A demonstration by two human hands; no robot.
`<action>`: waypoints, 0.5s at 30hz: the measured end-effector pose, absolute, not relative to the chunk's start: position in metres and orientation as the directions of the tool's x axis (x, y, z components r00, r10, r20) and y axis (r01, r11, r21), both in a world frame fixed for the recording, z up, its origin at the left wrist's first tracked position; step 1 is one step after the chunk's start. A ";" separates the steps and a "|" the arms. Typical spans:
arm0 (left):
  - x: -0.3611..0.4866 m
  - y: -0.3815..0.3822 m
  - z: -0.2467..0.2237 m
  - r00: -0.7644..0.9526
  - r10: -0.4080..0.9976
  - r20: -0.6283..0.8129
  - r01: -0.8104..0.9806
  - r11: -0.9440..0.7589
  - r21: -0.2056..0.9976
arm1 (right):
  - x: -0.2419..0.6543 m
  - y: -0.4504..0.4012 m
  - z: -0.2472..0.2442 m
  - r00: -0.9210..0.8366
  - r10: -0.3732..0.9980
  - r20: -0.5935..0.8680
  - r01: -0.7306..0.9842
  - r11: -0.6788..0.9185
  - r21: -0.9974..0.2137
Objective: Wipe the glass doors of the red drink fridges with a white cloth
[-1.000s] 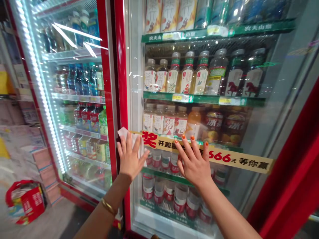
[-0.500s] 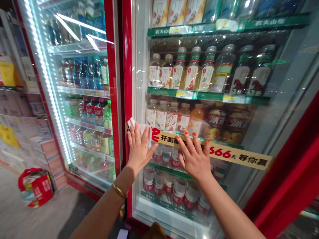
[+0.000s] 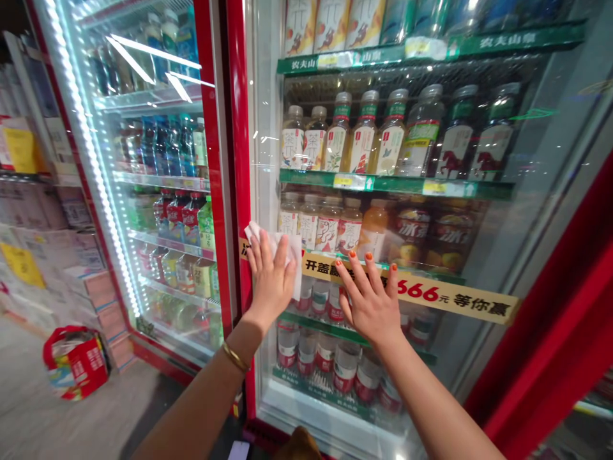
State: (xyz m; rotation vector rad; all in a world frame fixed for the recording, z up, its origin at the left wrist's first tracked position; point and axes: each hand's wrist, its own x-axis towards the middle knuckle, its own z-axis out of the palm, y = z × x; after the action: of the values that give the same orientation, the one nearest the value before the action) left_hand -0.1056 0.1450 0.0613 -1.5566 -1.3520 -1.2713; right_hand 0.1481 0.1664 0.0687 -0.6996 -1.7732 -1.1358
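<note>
My left hand (image 3: 269,281) lies flat with its fingers stretched out, pressing a white tissue (image 3: 295,255) against the glass door (image 3: 265,185) of a red-framed drinks fridge. The tissue covers part of a beige strip (image 3: 483,308) with black and red characters that runs across the door. Farther right, my right hand (image 3: 371,303) rests on the same strip and the glass. Its fingers are spread and nothing is in it. Behind the glass stand bottles (image 3: 366,144) on green-edged shelves.
On the left stands a second lit fridge (image 3: 211,191) with bottles. Stacked cartons (image 3: 86,255) line the far left, and a red package with a handle (image 3: 79,364) sits on the floor (image 3: 29,409). A red panel (image 3: 541,345) slants along the right.
My left hand and the tissue have shifted slightly right over the strip, and more of the tissue shows beside the thumb. My right hand stays at about the same place on the strip.
</note>
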 end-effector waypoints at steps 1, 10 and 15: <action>-0.092 0.146 0.066 -0.002 0.297 0.955 0.972 -0.223 0.071 | 0.148 0.166 0.068 -0.442 -0.003 0.897 0.811 0.426 0.401; -0.087 0.136 -0.005 0.079 0.381 0.921 0.990 -0.141 -0.027 | 0.149 0.166 0.067 -0.445 0.021 0.895 0.802 0.454 0.388; -0.060 0.145 0.044 -0.010 0.344 0.939 0.983 -0.171 0.073 | 0.147 0.168 0.066 -0.421 0.006 0.907 0.807 0.458 0.372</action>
State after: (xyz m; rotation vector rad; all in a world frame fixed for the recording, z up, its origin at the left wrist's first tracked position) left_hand -0.0603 0.1445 0.0443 -1.5866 -1.4054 -1.1916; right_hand 0.1475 0.1679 0.0658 -0.6947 -1.7751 -1.0778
